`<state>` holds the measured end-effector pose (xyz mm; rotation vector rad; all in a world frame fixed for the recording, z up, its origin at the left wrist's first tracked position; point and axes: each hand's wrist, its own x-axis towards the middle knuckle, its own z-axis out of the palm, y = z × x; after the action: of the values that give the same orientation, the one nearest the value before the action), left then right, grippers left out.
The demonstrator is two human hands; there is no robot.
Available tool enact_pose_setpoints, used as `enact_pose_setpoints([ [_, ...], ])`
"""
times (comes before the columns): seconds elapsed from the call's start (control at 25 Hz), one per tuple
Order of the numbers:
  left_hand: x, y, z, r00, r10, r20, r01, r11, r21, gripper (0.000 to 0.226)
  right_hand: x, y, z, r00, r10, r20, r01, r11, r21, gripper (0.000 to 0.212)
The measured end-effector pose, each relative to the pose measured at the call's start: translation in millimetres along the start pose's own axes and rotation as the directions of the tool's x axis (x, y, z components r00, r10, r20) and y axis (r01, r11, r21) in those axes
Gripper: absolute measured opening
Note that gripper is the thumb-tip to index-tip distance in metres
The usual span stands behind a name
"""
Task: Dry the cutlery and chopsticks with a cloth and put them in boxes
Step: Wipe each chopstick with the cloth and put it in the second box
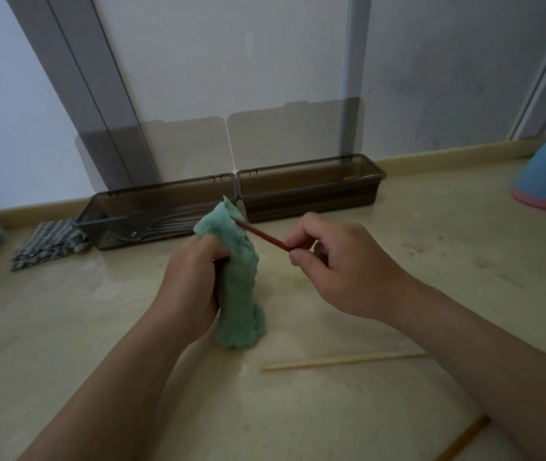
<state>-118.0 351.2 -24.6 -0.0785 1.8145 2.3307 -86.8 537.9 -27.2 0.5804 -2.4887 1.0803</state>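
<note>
Two fingertips (pixel 294 257) of the right hand (pixel 341 271), thumb and forefinger, pinch a red chopstick (pixel 261 235) whose far end runs toward 10 o'clock into a green cloth (pixel 238 294). Fingers of the left hand (pixel 191 284) curl round that cloth, holding it upright. A pale chopstick (pixel 341 360) lies on the counter (pixel 65 327) at 5 o'clock of the cloth. At 12 o'clock stand the left box (pixel 165 186), holding forks (pixel 158 224), and the right box (pixel 311 201), lids up.
</note>
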Motion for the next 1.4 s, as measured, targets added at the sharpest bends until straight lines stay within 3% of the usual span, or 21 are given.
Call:
enact_pose_setpoints([
  [0.12,8,2,-9,0.982,0.101,-0.159,-0.050,0.954,0.295,0.015,2,6,-5,0.997,0.038,-0.062,-0.039,0.999,-0.016,0.008],
  [0.24,8,1,-15,0.993,0.092,-0.080,-0.054,0.920,0.387,0.030,2,7,-6,1.000,0.014,-0.026,-0.014,1.000,-0.027,0.009],
  [0.36,1,4,-14,0.987,0.005,0.163,-0.042,0.974,0.224,0.032,1,7,-5,1.000,-0.016,0.021,0.017,0.999,-0.052,0.011],
  [0.44,-1,6,-16,0.912,-0.019,0.409,0.020,1.000,0.002,0.043,1,9,-6,0.999,-0.007,0.051,0.009,0.999,-0.051,0.011],
  [0.52,-1,7,-19,0.850,0.033,0.526,0.021,0.995,-0.096,0.057,1,10,-8,0.999,0.005,0.050,-0.003,0.999,-0.035,0.012],
  [0.6,-1,5,-17,0.866,0.088,0.492,-0.050,0.995,-0.089,0.053,2,10,-9,0.999,0.017,0.042,-0.017,1.000,-0.011,0.012],
  [0.72,-4,3,-11,0.933,0.136,0.333,-0.121,0.990,-0.065,0.039,2,9,-10,0.998,0.020,0.053,-0.021,0.999,0.025,0.011],
  [0.92,-7,3,-5,0.955,0.232,0.184,-0.234,0.972,-0.007,0.024,-2,5,-4,0.993,0.010,0.121,-0.023,0.994,0.106,0.017],
  [1.12,-7,-5,8,0.929,0.370,0.014,-0.368,0.921,0.127,0.034,-4,-8,9,0.992,-0.047,0.117,0.025,0.984,0.179,0.023],
  [1.28,-11,-11,12,0.925,0.378,0.037,-0.379,0.914,0.145,0.042,-4,-16,14,0.995,-0.046,0.086,0.024,0.971,0.240,0.021],
  [1.4,-8,-8,11,0.934,0.356,-0.002,-0.353,0.927,0.126,0.039,-2,-17,8,0.989,0.056,0.134,-0.086,0.970,0.229,0.014],
])
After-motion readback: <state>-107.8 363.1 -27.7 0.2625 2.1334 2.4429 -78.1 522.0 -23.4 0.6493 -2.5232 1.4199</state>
